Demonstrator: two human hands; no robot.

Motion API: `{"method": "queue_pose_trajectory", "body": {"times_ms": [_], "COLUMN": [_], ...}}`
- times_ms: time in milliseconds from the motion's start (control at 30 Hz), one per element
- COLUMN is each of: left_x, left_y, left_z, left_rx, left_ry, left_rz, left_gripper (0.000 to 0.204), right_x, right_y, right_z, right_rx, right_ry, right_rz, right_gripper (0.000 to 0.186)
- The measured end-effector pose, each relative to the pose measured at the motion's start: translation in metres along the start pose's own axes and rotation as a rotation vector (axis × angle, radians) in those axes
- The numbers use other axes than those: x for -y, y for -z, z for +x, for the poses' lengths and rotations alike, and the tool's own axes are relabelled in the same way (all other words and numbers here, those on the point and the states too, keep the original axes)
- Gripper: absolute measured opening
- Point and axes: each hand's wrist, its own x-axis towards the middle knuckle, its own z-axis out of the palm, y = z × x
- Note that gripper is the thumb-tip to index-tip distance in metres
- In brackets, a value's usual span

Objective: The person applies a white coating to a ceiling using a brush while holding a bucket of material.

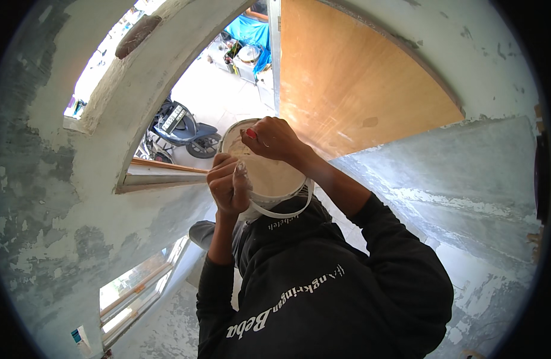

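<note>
Bucket (269, 176): round white plastic, pale creamy paste inside, thin handle hanging.
Left hand (229, 185): clenched on rim.
Right hand (275, 139): grip unclear.

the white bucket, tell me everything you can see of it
The white bucket looks like round plastic with a thin white bail handle hanging in a loop below it. Its open top faces the camera, showing a pale, off-white paste inside that smears the walls. It is held up close to the person's chest, above the dark sweatshirt. The left hand grips its rim on the near left side; the right hand reaches over the far rim, fingers curled into the opening. What those fingers hold is hidden.
</note>
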Motion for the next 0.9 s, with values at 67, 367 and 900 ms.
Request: {"method": "queue_pose_trajectory", "body": {"times_ms": [67, 367, 900], "left_x": [0.000, 0.000, 0.000], "left_y": [0.000, 0.000, -0.006], "left_z": [0.001, -0.002, 0.000], "left_rx": [0.008, -0.010, 0.029], "left_ry": [0.009, 0.001, -0.038], "left_rz": [0.008, 0.001, 0.024], "left_gripper": [0.032, 0.032, 0.032], "right_x": [0.001, 0.001, -0.007], "right_y": [-0.002, 0.004, 0.001], "right_z": [-0.002, -0.003, -0.004], "right_rx": [-0.034, 0.058, -0.257], "right_ry": [0.007, 0.027, 0.035], "right_rz": [0.023, 0.265, 0.301], "right_gripper": [0.044, 0.040, 0.035]}}
